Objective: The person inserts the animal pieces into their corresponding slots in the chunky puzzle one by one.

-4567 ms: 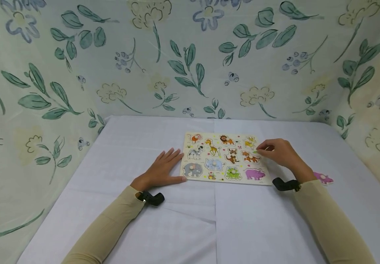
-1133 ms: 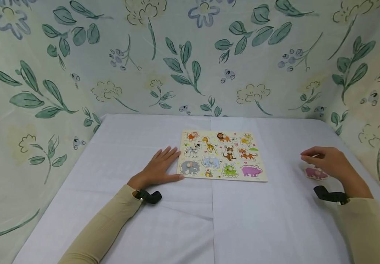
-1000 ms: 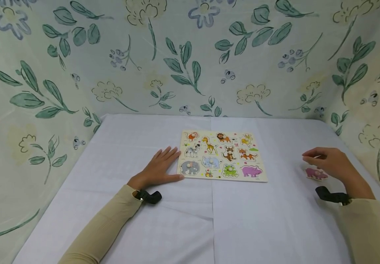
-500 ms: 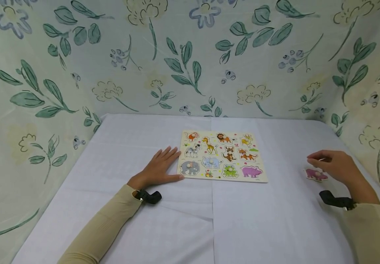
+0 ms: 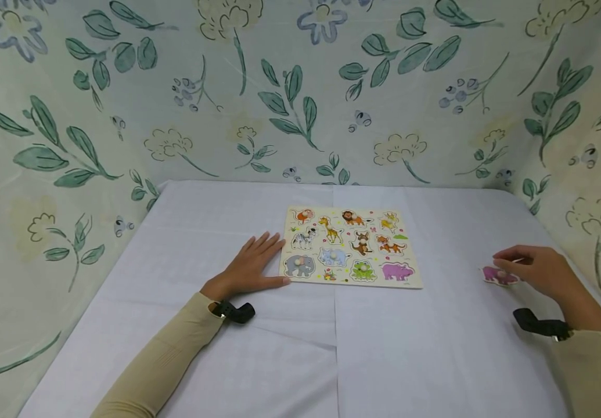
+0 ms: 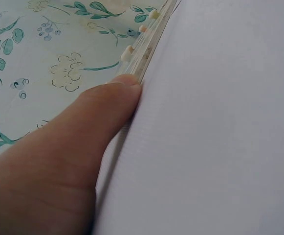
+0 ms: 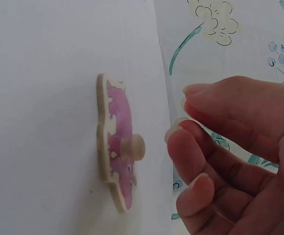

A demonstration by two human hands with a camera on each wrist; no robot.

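My left hand (image 5: 248,267) lies spread on the table, its fingertips and thumb at the left edge of the wooden animal puzzle board (image 5: 417,281). In the left wrist view the thumb (image 6: 102,107) touches the board's side. A purple hippo puzzle piece (image 5: 497,276) with a round wooden knob (image 7: 133,147) lies flat on the table, right of the board. Just over it hovers my right hand (image 5: 540,273), thumb and fingers loosely bent with nothing between them. The right wrist view shows a gap between the fingertips and the knob.
Animal figures fill the board, among them a grey elephant (image 5: 300,266), a green frog (image 5: 364,270) and a purple hippo picture (image 5: 398,271) at its lower right. White cloth (image 5: 384,348) covers the table. A floral curtain (image 5: 300,87) stands behind and at the sides.
From the board's right side, my right hand has moved right to the hippo piece. Over the last second it shifted slightly right and closer to the piece. The left hand stayed put.
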